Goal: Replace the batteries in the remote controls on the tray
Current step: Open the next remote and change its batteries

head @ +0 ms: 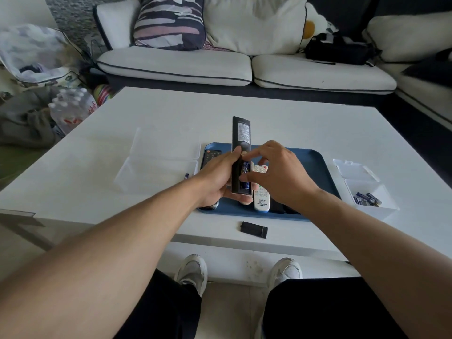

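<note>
1. Sofa (pixel 220 67): white cushions with dark piping, across the top of the frame; its upper part is cut off. A striped pillow (pixel 168 23) leans on it upper centre, a black bag (pixel 338 48) sits upper right.
2. Table (pixel 281 123): white, glossy, fills mid-frame. Its near left corner is hidden by the left forearm.
3. Tray (pixel 315 165): blue, centre of the table. Much of it is covered by both hands.
4. Clear box (pixel 156 165): left of the tray, lid open; hard to make out against the white top. A small item at its right edge is too small to identify.
5. Black remote (pixel 241 133): held above the tray, back side up, far end tilted away. Battery bay open; blue batteries (pixel 245 170) visible inside, number unclear.
6. Left hand (pixel 216 178): closed around the black remote's lower half, thumb on its left edge.
7. Right hand (pixel 276 171): fingers curled, fingertips (pixel 244 154) at the open bay; whether they pinch a battery cannot be told.
8. White remote (pixel 261 199): lies on the tray, partly under the right hand. Other dark remotes (pixel 211 154) on the tray are mostly hidden.
9. White bin (pixel 367 192): right of the tray, holding loose batteries (pixel 367 199).
10. Cover (pixel 254 230): black, on the table just below the tray.
11. Lower frame: two white shoes on a tiled floor. Upper left: clutter, bottled water pack (pixel 72 108).
</note>
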Demonstrator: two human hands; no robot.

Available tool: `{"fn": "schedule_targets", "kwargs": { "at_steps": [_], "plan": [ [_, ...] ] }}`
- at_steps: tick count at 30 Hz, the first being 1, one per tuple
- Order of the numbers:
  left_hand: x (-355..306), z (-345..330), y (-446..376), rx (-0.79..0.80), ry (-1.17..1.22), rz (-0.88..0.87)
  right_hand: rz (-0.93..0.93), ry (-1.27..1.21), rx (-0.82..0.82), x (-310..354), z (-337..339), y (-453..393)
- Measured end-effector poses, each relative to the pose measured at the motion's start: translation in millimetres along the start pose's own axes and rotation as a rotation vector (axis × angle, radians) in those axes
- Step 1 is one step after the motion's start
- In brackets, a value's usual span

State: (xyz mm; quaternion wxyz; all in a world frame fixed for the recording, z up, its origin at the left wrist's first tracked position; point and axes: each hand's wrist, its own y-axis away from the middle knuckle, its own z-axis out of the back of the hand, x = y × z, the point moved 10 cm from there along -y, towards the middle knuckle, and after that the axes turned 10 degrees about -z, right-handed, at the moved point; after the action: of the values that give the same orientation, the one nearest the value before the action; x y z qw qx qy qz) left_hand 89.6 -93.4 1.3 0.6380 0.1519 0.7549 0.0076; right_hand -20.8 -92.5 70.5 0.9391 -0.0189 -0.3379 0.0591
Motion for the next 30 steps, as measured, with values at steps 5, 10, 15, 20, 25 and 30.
{"fn": "schedule_targets", "kwargs": {
  "at_steps": [5, 10, 15, 20, 25, 30],
  "plan": [
    [-2.5, 1.3, -0.8, 0.004, -0.007, -0.021, -0.121, -0.245, 0.036, -9.4, -0.6, 1.9],
    [-7.1, 10.8, 0.2, -0.075, -0.116, -0.021, -0.271, -0.805, 0.142, -12.6, 0.1, -4.7],
    [-4.1, 13.6, -0.6, -0.069, -0.154, -0.007, -0.608, -1.075, 0.339, -34.2, -21.3, 3.6],
    [3.2, 10.8, -1.7, -0.014, -0.169, 0.015, -0.062, -0.055, 0.206, -0.4, -7.6, 3.2],
    [5.0, 12.9, -3.5, -0.01, -0.199, 0.019, 0.095, -0.006, 0.244, 21.4, -10.7, 12.1],
    [5.6, 8.9, -1.3, 0.035, -0.217, 0.025, 0.113, 0.054, 0.256, 20.1, -14.9, 10.9]
  ]
}}
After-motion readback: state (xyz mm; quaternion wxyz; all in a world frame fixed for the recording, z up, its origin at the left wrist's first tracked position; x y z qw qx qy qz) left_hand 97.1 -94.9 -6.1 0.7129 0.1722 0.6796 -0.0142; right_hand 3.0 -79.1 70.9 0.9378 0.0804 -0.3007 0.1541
